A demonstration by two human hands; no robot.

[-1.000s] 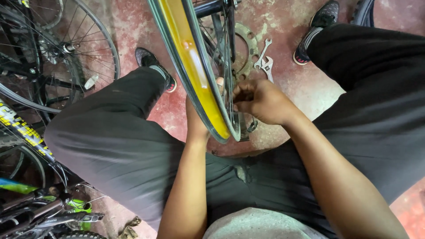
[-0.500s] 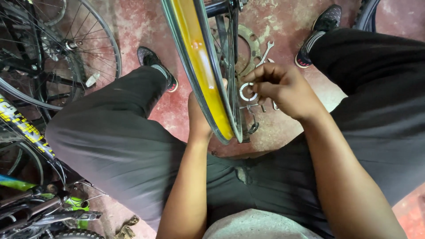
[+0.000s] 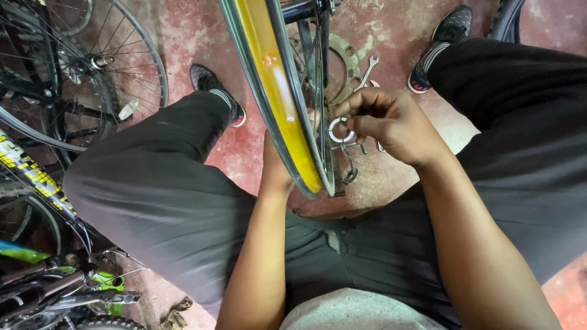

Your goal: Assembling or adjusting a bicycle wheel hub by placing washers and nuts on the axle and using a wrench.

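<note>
Red concrete floor (image 3: 195, 36), bicycles at left; we sit with the yellow-lined wheel rim (image 3: 278, 104) upright between our knees; right hand (image 3: 391, 125) pinches a small metal ring (image 3: 338, 130) just right of the rim; left hand (image 3: 276, 174) behind it, grip unclear.

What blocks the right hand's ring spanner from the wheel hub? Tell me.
Nothing visible does. The right hand holds the ring spanner right beside the spokes, on the open side of the yellow-rimmed wheel. The left hand sits behind the rim, mostly hidden, clear of that gap.
</note>
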